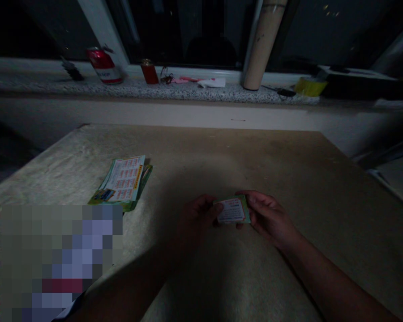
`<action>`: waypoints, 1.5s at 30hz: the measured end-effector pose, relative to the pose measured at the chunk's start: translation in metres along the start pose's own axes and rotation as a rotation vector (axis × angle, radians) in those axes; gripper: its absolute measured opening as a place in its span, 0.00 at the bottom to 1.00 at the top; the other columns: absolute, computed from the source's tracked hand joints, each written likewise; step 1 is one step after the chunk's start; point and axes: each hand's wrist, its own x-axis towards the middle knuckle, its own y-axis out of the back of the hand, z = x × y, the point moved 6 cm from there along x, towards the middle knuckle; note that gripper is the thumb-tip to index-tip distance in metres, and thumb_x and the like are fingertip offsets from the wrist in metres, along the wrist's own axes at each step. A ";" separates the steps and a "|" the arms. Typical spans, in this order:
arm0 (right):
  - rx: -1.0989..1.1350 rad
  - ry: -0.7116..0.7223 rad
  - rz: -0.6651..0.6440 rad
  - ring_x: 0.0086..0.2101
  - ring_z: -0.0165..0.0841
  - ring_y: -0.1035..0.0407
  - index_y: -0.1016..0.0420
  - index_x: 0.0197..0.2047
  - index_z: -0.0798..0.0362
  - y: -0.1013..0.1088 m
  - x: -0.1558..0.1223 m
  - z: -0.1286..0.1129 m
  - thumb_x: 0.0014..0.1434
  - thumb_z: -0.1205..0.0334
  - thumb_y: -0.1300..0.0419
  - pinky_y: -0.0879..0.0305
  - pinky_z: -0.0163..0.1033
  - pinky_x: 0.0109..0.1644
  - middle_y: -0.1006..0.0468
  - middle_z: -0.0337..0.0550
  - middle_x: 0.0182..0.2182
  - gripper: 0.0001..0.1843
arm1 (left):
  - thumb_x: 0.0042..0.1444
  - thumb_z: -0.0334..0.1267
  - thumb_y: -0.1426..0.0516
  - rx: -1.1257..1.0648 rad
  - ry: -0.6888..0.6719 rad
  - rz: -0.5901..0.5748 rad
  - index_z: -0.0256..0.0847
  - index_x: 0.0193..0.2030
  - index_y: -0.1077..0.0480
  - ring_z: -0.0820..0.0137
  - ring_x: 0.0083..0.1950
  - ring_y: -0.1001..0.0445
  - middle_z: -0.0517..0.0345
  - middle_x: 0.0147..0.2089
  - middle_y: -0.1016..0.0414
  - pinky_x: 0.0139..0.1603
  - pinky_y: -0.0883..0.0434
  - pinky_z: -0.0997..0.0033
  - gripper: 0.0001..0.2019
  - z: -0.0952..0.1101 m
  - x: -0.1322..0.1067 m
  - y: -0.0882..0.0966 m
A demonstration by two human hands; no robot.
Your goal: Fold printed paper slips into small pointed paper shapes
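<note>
A small folded printed leaflet (233, 211), white with red text and a green border, is held just above the table between both hands. My left hand (196, 217) pinches its left edge with curled fingers. Its right edge is gripped by my right hand (267, 217), fingers wrapped round the top and side. A stack of larger flat leaflets (122, 182) of the same print lies on the beige table (221, 152) to the left of my hands.
A blurred patch (60, 259) covers the near left of the table. On the stone windowsill behind stand a red can (105, 66), a small red cylinder (149, 71), a cardboard tube (263, 44), a yellow tape roll (309, 86) and scraps of paper.
</note>
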 end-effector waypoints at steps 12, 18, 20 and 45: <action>-0.274 0.168 0.077 0.28 0.34 0.23 0.19 0.43 0.49 -0.003 -0.004 -0.006 0.52 0.51 0.27 0.24 0.38 0.31 0.16 0.44 0.31 0.18 | 0.56 0.52 0.38 -0.218 0.095 -0.118 0.39 0.41 0.33 0.76 0.23 0.32 0.62 0.31 0.27 0.23 0.33 0.76 0.18 -0.012 -0.003 -0.013; -0.339 0.275 0.158 0.29 0.32 0.23 0.19 0.40 0.46 -0.011 -0.009 -0.007 0.52 0.56 0.26 0.24 0.36 0.32 0.17 0.40 0.30 0.12 | 0.55 0.54 0.38 -0.387 0.206 -0.093 0.40 0.37 0.34 0.77 0.20 0.35 0.65 0.26 0.33 0.20 0.35 0.76 0.19 -0.018 -0.003 -0.021; -0.397 0.302 0.130 0.29 0.31 0.24 0.19 0.40 0.45 -0.017 -0.010 -0.006 0.54 0.59 0.28 0.26 0.35 0.33 0.19 0.38 0.29 0.09 | 0.56 0.54 0.39 -0.380 0.221 -0.100 0.40 0.36 0.33 0.76 0.20 0.35 0.65 0.25 0.34 0.21 0.34 0.75 0.18 -0.016 -0.005 -0.022; -0.572 0.453 0.196 0.34 0.33 0.26 0.19 0.32 0.48 -0.027 -0.013 -0.007 0.56 0.65 0.31 0.28 0.39 0.37 0.20 0.41 0.32 0.02 | 0.57 0.43 0.48 -0.606 0.387 -0.412 0.43 0.29 0.38 0.78 0.15 0.53 0.70 0.18 0.51 0.20 0.35 0.73 0.09 -0.026 -0.019 -0.050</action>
